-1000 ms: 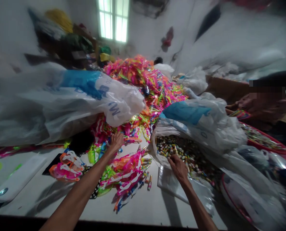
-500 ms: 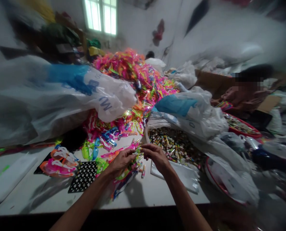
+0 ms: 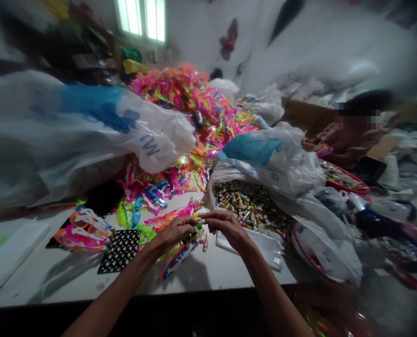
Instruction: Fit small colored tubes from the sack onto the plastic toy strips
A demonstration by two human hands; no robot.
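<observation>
My left hand (image 3: 178, 232) and my right hand (image 3: 225, 224) meet over the front of the table, fingers pinched. Between their fingertips is a small tube (image 3: 199, 219), pale with a yellow part; its details are too small to make out. Brightly coloured plastic pieces (image 3: 180, 262) lie beneath and beside my left hand. One loose small tube (image 3: 206, 242) rests on the white table just below my right fingers. Right behind that hand, many similar tubes (image 3: 239, 201) spill from the mouth of a white plastic bag (image 3: 281, 168).
A black perforated tray (image 3: 120, 251) and stacked orange and pink pieces (image 3: 85, 231) lie at left. Clear plastic sleeves (image 3: 253, 248) sit at right. A large bag (image 3: 124, 126) and a tall heap of coloured pieces (image 3: 180, 93) stand behind. Another person (image 3: 352, 131) sits at right beside a red-rimmed basket (image 3: 345, 175).
My fingertips have come closer together on the small tube, and my right hand has shifted slightly left. The whole view has moved a little, so the surroundings appear slightly higher and further left.
</observation>
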